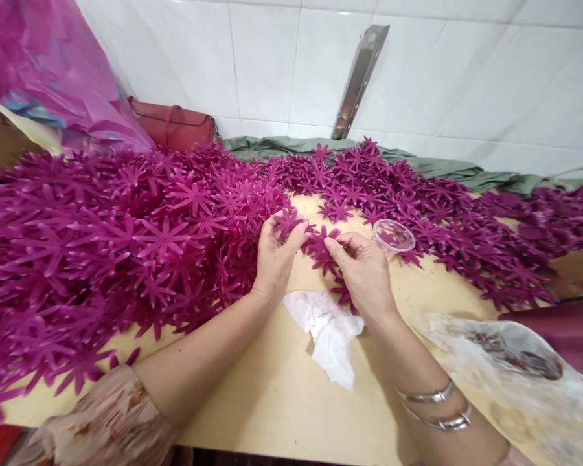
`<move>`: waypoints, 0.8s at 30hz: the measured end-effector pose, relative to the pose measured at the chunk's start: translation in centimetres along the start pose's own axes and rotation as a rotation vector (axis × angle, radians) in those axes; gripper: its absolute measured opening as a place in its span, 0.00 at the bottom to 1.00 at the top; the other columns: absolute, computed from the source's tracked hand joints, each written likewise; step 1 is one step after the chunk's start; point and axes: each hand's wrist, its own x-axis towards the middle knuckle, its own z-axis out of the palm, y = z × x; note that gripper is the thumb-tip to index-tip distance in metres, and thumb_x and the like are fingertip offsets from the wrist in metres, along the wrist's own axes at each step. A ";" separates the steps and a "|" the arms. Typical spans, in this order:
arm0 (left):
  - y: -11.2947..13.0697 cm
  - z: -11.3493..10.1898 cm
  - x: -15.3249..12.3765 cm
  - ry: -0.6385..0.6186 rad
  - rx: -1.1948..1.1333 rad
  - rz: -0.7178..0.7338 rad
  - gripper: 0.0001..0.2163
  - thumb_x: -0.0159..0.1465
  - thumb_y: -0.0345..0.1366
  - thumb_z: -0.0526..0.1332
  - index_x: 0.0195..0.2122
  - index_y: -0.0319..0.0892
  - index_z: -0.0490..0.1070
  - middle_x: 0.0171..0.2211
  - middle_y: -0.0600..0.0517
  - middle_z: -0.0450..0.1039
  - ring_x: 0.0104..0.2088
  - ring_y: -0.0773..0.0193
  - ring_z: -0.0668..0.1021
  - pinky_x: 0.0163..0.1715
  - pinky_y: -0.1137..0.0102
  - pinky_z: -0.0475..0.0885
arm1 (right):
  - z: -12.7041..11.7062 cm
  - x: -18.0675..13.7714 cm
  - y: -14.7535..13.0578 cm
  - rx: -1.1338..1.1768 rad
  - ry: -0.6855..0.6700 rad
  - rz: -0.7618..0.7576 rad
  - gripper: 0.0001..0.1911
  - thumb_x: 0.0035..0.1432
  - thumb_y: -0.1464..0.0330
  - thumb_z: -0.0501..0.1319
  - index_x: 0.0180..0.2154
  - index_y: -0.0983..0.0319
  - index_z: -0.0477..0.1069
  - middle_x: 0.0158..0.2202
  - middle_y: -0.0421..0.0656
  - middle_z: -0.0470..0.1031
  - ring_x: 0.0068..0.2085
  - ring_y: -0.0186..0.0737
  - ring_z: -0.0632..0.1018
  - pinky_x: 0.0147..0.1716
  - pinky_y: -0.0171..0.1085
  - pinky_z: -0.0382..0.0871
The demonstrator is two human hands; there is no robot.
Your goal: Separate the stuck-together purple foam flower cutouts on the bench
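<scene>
My left hand (278, 249) pinches a magenta petal piece (287, 222), star-shaped with several narrow petals, between thumb and fingers. Right beside it, my right hand (366, 268) grips another such piece (320, 243) by its edge. The two pieces are close together or overlapping; I cannot tell whether they are joined. Below the right fingers, one more magenta piece (342, 292) shows partly behind the hand. A crumpled white tissue (331, 336) lies on the table under both hands. Just past my right hand stands a small clear plastic cup (393, 235).
A big heap of magenta petal pieces (165, 239) covers the left; another heap (432, 213) runs along the back right. A clear plastic bag (515, 362) lies at the right on the pale table (252, 401). Behind are a red handbag (175, 125) and a metal bracket (361, 81).
</scene>
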 end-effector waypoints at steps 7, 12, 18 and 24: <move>0.1 0.3 -0.3 -0.057 0.035 0.013 0.19 0.57 0.35 0.74 0.47 0.43 0.70 0.44 0.52 0.80 0.44 0.65 0.81 0.54 0.66 0.74 | 0.1 0.1 0.1 0.073 0.011 0.043 0.13 0.53 0.61 0.72 0.28 0.60 0.71 0.24 0.36 0.73 0.24 0.32 0.70 0.24 0.33 0.64; 0.0 0.2 -0.3 -0.067 0.046 0.023 0.22 0.54 0.32 0.76 0.47 0.43 0.70 0.45 0.51 0.80 0.45 0.64 0.82 0.56 0.64 0.73 | 0.3 -0.1 0.0 -0.007 0.033 0.015 0.15 0.53 0.61 0.72 0.27 0.59 0.69 0.23 0.36 0.74 0.23 0.34 0.71 0.23 0.34 0.64; -0.6 0.1 -0.3 -0.134 0.050 -0.047 0.27 0.52 0.28 0.75 0.51 0.44 0.66 0.41 0.52 0.80 0.42 0.64 0.83 0.57 0.60 0.74 | 0.3 -0.1 0.9 -0.223 0.040 -0.184 0.09 0.55 0.67 0.69 0.27 0.58 0.69 0.28 0.39 0.74 0.32 0.38 0.76 0.35 0.37 0.70; -0.3 -0.6 0.7 -0.019 0.098 0.053 0.21 0.56 0.28 0.72 0.49 0.43 0.68 0.44 0.51 0.80 0.45 0.63 0.83 0.57 0.62 0.75 | 0.1 0.1 0.6 -0.113 0.026 -0.123 0.14 0.53 0.65 0.71 0.27 0.58 0.66 0.27 0.36 0.71 0.28 0.35 0.72 0.31 0.37 0.69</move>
